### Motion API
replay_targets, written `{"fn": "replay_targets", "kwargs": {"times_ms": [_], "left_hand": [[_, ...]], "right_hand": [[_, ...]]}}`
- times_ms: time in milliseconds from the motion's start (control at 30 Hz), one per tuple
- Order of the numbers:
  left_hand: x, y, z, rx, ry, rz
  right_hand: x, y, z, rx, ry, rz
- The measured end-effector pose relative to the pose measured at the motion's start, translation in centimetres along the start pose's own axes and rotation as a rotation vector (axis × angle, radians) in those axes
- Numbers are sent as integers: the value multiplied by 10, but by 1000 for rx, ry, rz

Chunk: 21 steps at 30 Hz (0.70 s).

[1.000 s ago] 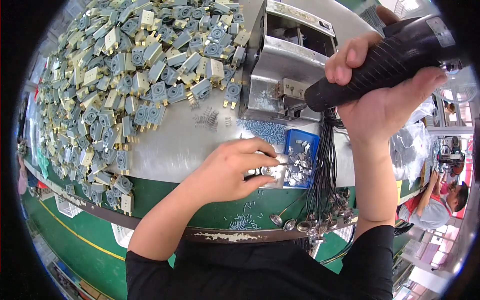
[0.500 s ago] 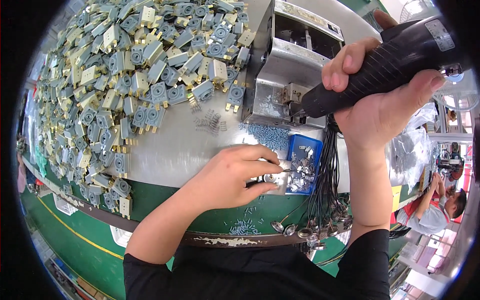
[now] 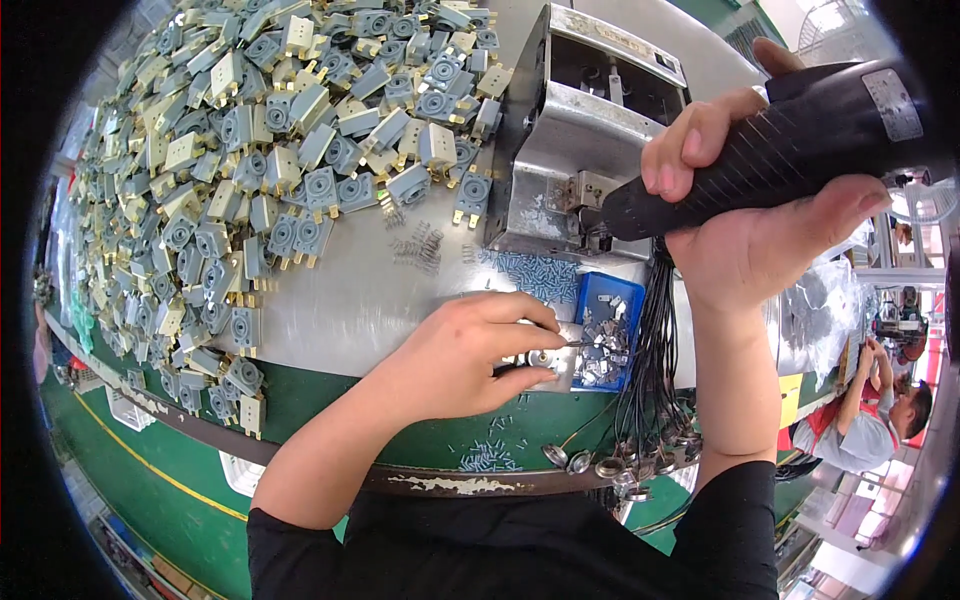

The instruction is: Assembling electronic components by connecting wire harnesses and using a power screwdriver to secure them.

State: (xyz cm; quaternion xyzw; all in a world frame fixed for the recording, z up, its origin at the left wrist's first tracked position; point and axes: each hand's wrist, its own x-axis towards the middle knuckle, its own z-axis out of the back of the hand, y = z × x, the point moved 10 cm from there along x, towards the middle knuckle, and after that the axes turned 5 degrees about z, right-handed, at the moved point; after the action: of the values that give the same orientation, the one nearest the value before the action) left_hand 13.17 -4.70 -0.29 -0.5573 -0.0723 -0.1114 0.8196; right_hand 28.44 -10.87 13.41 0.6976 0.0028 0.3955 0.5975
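My right hand (image 3: 745,230) is closed around a black power screwdriver (image 3: 790,130), raised at the right. The tool's nose points left and down, in front of a metal machine housing (image 3: 580,130). My left hand (image 3: 470,350) has thumb and fingers closed around a small part with a round silvery piece (image 3: 540,357), on a metal plate (image 3: 570,360) near the table edge. The fingers hide much of that part. Beside the plate stands a blue tray (image 3: 632,300) with small metal clips.
Grey and cream plastic switch-like blocks (image 3: 280,150) heap up at the left. Near them lie loose springs (image 3: 418,248). Blue screws (image 3: 535,275) spread by the tray, and more screws (image 3: 488,457) lie at the front edge. Black cables (image 3: 650,350) hang at the right. Another person (image 3: 865,425) sits beyond.
The screwdriver's rear end has dropped slightly and shifted a little right with my right hand. My left hand and the part it holds look unmoved.
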Motion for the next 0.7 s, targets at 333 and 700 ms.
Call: {"fn": "replay_targets", "kwargs": {"times_ms": [333, 700], "left_hand": [[0, 0, 1, -7, -5, -3], [-1, -2, 0, 5, -9, -9]], "right_hand": [[-2, -1, -1, 34, 24, 1], [-7, 5, -6, 385, 116, 44]]}}
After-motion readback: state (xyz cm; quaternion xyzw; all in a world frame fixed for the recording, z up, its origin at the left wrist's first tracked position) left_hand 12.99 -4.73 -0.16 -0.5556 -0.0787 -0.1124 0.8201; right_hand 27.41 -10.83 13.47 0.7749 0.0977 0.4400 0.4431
